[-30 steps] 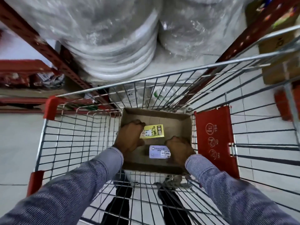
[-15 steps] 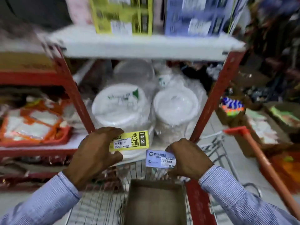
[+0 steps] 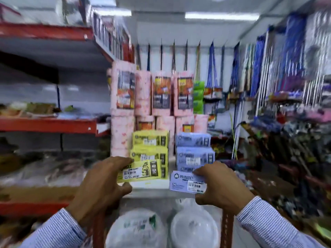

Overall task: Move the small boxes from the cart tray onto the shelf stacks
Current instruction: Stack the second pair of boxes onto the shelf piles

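My left hand (image 3: 100,187) grips a small yellow box (image 3: 141,171) by its left end, held up just in front of the lower part of a stack of yellow boxes (image 3: 150,144) on the white shelf (image 3: 150,185). My right hand (image 3: 218,185) grips a small lilac-blue box (image 3: 184,182) by its right end, below and in front of a stack of blue boxes (image 3: 194,151) to the right of the yellow stack. The cart and its tray are out of view.
Pink wrapped rolls (image 3: 155,97) stand behind both stacks. Wrapped white plates (image 3: 193,228) sit on the shelf level below. Red shelving (image 3: 48,125) runs along the left. Brooms and mops (image 3: 259,68) hang at the right. The frame is motion-blurred.
Both hands lifted the two boxes out of the cardboard tray in the cart and raised them to the shelf. The view swung up from the cart to the stacks.
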